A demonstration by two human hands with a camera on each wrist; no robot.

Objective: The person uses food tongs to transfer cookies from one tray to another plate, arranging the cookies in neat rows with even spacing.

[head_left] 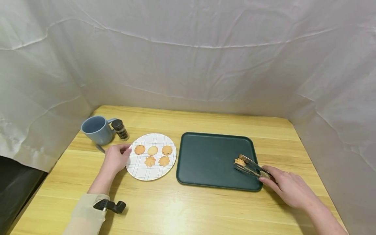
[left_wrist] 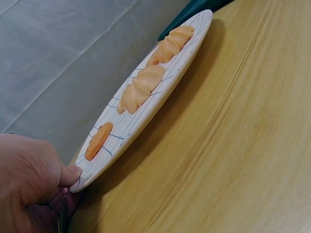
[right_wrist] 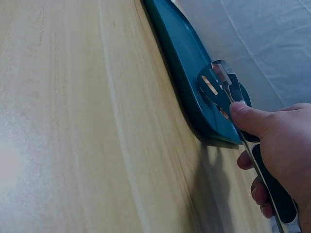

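My left hand (head_left: 114,160) pinches the left rim of a round white plate (head_left: 135,171) with a blue grid pattern, thumb on top. The left wrist view shows the plate's underside edge over the table. Three round cookies (head_left: 152,150) lie in a row on the plate, with two flower-shaped cookies (head_left: 149,161) in front of them. At the right, my right hand (head_left: 293,189) grips metal tongs (head_left: 252,168) with dark handle inserts. Between the tong ends is another flower-shaped cookie (head_left: 240,162), at the right part of a dark green tray (head_left: 208,160); the tong heads mostly hide it in the right wrist view.
A blue mug (head_left: 101,132) stands at the table's back left. Beside its handle is a small black-capped seasoning jar (head_left: 121,130). Pale curtains (head_left: 194,71) hang behind the wooden table (head_left: 152,205) and along its sides.
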